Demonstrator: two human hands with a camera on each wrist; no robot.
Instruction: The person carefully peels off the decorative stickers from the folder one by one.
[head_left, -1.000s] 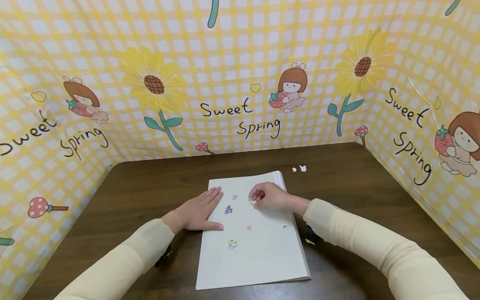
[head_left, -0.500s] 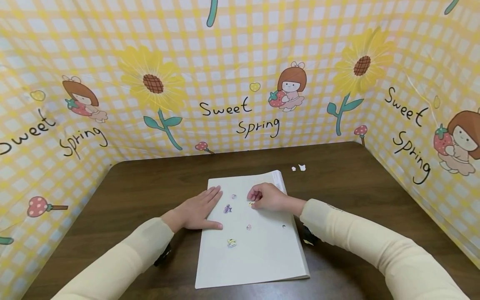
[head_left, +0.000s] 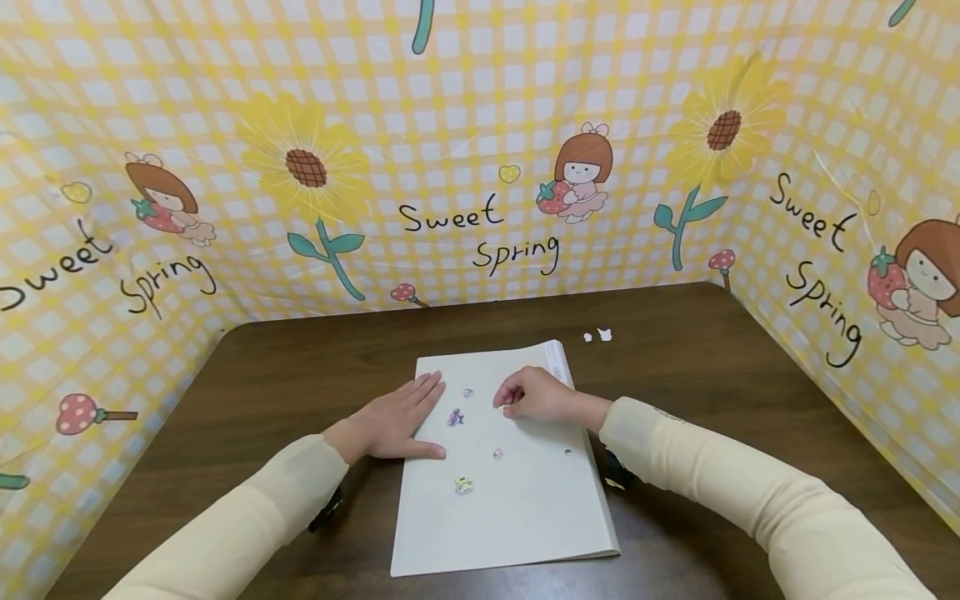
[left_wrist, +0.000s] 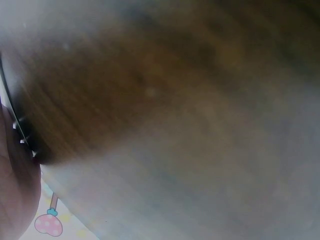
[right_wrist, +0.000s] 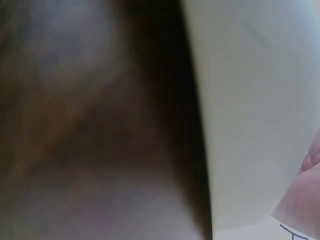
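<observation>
A white folder or pad (head_left: pixel 525 508) lies on the brown table. My left hand (head_left: pixel 390 423) rests on its left edge, fingers spread and straight. Over the upper right part, my right hand (head_left: pixel 538 395) has curled fingers and pinches a small yellowish sticker (head_left: pixel 502 409), mostly hidden under the fingertips. Several stickers lie on the white cover: a purple sticker (head_left: pixel 456 417), a small round sticker (head_left: pixel 468 392), a pinkish sticker (head_left: pixel 498 454), a yellow-and-grey sticker (head_left: pixel 464 486) and a tiny dark-centred dot (head_left: pixel 567 452). Both wrist views are blurred and show only a bit of each hand.
Two white paper scraps (head_left: pixel 604 334) lie on the dark wooden table (head_left: pixel 315 350) beyond the folder's far right corner. A yellow checked cloth (head_left: pixel 450 125) with printed flowers and figures hangs around the back and sides.
My right fingertips have shifted slightly over the yellowish sticker, so less of it shows. My left hand stays in place on the folder.
</observation>
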